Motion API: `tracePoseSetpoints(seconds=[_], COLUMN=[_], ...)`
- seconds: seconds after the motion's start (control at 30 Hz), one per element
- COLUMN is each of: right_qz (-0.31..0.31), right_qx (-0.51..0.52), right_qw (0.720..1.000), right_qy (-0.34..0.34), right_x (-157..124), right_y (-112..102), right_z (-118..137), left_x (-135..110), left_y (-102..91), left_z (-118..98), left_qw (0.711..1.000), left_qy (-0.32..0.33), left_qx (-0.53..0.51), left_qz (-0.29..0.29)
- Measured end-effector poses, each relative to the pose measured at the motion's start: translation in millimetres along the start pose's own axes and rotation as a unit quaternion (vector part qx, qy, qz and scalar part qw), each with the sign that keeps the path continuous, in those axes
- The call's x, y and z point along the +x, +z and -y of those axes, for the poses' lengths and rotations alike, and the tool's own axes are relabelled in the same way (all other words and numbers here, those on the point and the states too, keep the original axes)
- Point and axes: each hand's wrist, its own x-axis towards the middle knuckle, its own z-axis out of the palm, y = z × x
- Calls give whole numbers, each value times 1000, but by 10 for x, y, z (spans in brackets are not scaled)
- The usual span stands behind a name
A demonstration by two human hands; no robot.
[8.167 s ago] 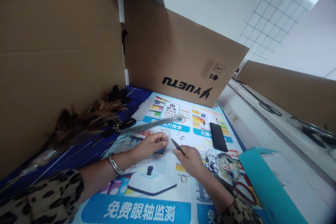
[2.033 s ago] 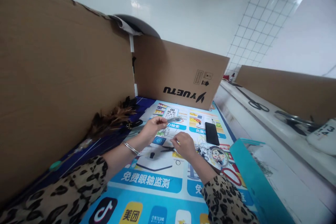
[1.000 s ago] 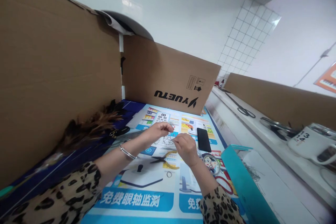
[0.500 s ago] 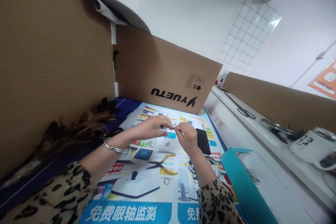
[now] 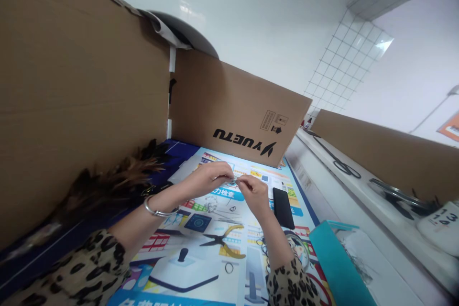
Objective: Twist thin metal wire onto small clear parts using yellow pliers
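Observation:
My left hand (image 5: pixel 211 175) reaches over the printed table cover (image 5: pixel 201 277), its thumb and fingers pinched together. Opposite it, my right hand (image 5: pixel 254 193) is closed in a pinch too. The fingertips nearly meet at a tiny, thin item that is too small to make out. Below the hands lie thin wire pieces (image 5: pixel 229 217) and yellow-handled pliers (image 5: pixel 218 239) with their jaws apart. Closer to me is a small dark ring (image 5: pixel 229 267). A flat black rectangular object (image 5: pixel 283 208) rests right of my right hand.
Cardboard panels (image 5: pixel 240 105) stand at the back and left. Brown feathers (image 5: pixel 143 167) lie along the left one. On the right are a teal box (image 5: pixel 337 263), a round dish (image 5: pixel 299 248) partly behind my forearm, and a white ledge with scissors (image 5: pixel 346 168) and a mug (image 5: pixel 441 229).
The view has shifted slightly, so everything sits a little lower and further right. My left fingers have closed from a looser curl into a pinch close to the right fingertips.

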Motion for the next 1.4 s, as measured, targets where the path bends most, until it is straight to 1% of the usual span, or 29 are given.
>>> tracePoseSetpoints(seconds=[0.1, 0.2, 0.3, 0.37, 0.47, 0.53, 0.63, 0.8, 0.97, 1.07, 1.17, 1.27, 1.4], right_qz=[10, 18, 37, 56, 71, 65, 61, 83, 103, 105, 93, 80, 77], right_qx=[16, 20, 56, 125, 242, 288, 310, 277, 268, 261, 245, 226, 221], right_qw=[1000, 999, 995, 984, 948, 928, 915, 907, 903, 905, 913, 923, 929], right_qy=[25, 25, 67, 117, 192, 226, 250, 307, 321, 320, 314, 301, 288], right_x=[-10, -10, -5, 2, 16, 25, 26, -1, -26, -28, -24, -23, -30], right_y=[-24, -63, -102, -118, -127, -126, -122, -107, -80, -80, -82, -58, -8], right_z=[14, 26, 40, 48, 58, 64, 67, 11, -56, -64, -60, -51, -39], left_x=[-7, -9, -13, -18, -22, -20, -13, -7, -6, -4, -23, -73, -121], left_y=[12, 5, -7, -16, -28, -32, -32, -15, 30, 51, 49, 32, -21], left_z=[-5, -20, -44, -60, -75, -76, -79, -106, -87, -71, -82, -109, -137], left_qw=[1000, 999, 998, 999, 999, 999, 999, 999, 999, 999, 997, 993, 987], left_qy=[5, 24, 29, 21, 16, 22, 28, 27, 26, 26, 25, 7, -12], left_qx=[0, 0, 15, 23, 20, 13, 5, -7, -16, -22, -6, 45, 85], left_qz=[-2, 28, 46, 41, 28, 22, 26, 36, 40, 40, 73, 111, 137])
